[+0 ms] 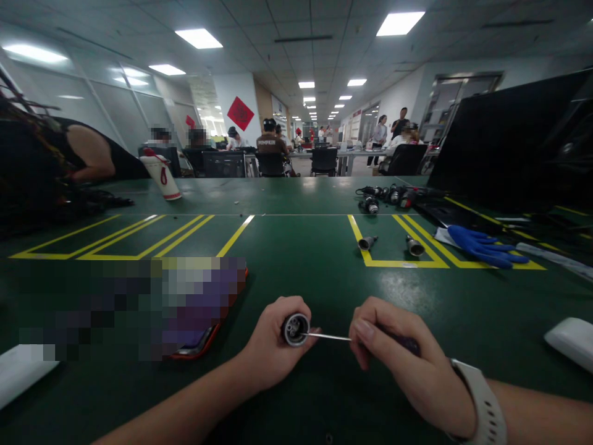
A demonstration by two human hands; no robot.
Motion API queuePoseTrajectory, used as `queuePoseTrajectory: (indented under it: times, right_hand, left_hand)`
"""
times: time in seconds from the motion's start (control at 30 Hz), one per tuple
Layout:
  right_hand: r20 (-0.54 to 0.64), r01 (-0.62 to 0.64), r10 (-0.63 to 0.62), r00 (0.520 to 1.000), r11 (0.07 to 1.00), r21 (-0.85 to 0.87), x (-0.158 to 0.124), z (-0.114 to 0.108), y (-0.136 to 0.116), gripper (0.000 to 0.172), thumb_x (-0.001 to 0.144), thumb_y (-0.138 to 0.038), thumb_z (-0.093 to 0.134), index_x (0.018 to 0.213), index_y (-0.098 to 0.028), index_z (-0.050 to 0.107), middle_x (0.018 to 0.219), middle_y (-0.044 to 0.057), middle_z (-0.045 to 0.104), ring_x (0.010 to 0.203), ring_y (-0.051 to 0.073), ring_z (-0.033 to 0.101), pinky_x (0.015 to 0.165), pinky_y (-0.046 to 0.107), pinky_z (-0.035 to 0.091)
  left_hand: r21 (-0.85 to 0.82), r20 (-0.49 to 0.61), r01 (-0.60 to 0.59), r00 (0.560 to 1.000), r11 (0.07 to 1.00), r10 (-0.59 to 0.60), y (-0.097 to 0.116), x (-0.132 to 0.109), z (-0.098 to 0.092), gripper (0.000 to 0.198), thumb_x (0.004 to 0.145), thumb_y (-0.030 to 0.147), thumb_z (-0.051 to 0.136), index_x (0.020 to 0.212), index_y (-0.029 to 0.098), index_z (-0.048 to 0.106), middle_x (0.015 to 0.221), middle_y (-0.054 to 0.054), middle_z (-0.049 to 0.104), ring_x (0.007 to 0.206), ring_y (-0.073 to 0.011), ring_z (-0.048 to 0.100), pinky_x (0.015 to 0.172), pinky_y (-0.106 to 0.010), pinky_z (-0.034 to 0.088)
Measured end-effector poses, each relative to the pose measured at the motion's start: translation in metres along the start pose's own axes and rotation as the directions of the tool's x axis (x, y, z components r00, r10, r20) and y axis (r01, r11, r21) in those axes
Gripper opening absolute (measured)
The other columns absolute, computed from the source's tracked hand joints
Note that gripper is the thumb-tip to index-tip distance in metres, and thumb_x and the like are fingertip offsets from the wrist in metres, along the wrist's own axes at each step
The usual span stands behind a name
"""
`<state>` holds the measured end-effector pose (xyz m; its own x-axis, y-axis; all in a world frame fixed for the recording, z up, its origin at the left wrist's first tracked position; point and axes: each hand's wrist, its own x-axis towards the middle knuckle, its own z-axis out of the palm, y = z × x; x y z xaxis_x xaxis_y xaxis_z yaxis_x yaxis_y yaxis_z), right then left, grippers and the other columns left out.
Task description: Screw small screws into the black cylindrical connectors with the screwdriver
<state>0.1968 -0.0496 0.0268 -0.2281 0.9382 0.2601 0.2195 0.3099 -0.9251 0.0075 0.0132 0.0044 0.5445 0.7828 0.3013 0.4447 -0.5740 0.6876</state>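
Note:
My left hand (278, 346) is wrapped round a round metal connector (295, 329), its open end turned toward me and small parts showing inside. In my right hand (403, 358) is a screwdriver (330, 337) with a thin bright shaft and a dark handle mostly covered by my fingers. The shaft points left, and its tip meets the connector's opening; whether it touches a screw I cannot tell. Beyond my hands, two similar metal connector shells (416, 246) lie on the green table (296, 247), close to the yellow tape lines.
At the back right lies a cluster of metal connectors (393, 195). A blue glove (484, 246) is near a large black screen (504, 136). On the left are an orange-edged case (210, 340), partly blurred, and a white cup (162, 176). Several people sit or stand farther back.

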Motion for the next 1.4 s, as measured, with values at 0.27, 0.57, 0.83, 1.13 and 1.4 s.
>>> queuePoseTrajectory:
  times: [0.27,0.57,0.83,1.13,1.4]
  right_hand:
    - [0.023,-0.006,0.009,1.0,0.994,-0.112,-0.001,0.001,-0.01,0.033,0.09,-0.033,0.04,0.063,-0.018,0.05,0.061,0.0,0.05,0.058,0.013,0.047,0.055,0.027,0.037]
    - [0.038,-0.225,0.237,0.971,0.848,0.481,0.008,0.011,0.012,0.022,0.087,-0.031,0.051,0.071,-0.016,0.053,0.063,0.0,0.057,0.059,0.012,0.051,0.059,0.026,0.04]
    - [0.018,-0.094,0.094,0.995,0.933,0.346,0.003,0.013,0.016,0.021,0.087,-0.035,0.053,0.076,-0.017,0.058,0.074,0.002,0.06,0.07,0.015,0.054,0.067,0.03,0.042]
    - [-0.126,0.145,-0.121,0.985,0.969,0.202,0.001,0.001,0.014,0.013,0.09,-0.028,0.049,0.086,-0.021,0.059,0.074,-0.001,0.056,0.067,0.013,0.051,0.06,0.026,0.041]
    - [0.063,0.425,-0.426,0.903,0.857,-0.291,-0.001,0.014,0.001,0.028,0.074,-0.011,0.066,0.097,-0.02,0.052,0.096,0.005,0.059,0.088,0.019,0.054,0.074,0.032,0.047]
  left_hand:
    - [0.138,0.004,-0.022,1.0,0.99,0.022,0.002,0.001,0.002,0.014,0.072,0.018,0.057,0.062,0.019,0.047,0.061,0.001,0.053,0.062,-0.0158,0.048,0.058,-0.027,0.036]
    - [0.061,-0.062,0.026,0.998,0.998,-0.022,-0.001,0.001,0.002,0.017,0.072,0.022,0.056,0.06,0.019,0.044,0.058,0.003,0.047,0.057,-0.0141,0.045,0.054,-0.026,0.034]
    - [-0.195,-0.128,0.083,0.986,0.977,-0.11,-0.003,0.002,0.003,0.02,0.073,0.023,0.058,0.061,0.019,0.043,0.058,0.005,0.04,0.053,-0.0105,0.039,0.05,-0.023,0.034]
    - [-0.182,-0.121,0.119,0.982,0.976,-0.142,-0.003,0.003,0.002,0.017,0.073,0.024,0.059,0.064,0.019,0.046,0.061,0.005,0.045,0.056,-0.0112,0.044,0.052,-0.023,0.037]
    - [-0.18,-0.003,0.113,0.993,0.977,-0.115,0.011,-0.008,0.014,0.031,0.066,0.015,0.063,0.094,0.021,0.05,0.087,-0.002,0.059,0.08,-0.0195,0.055,0.069,-0.031,0.045]
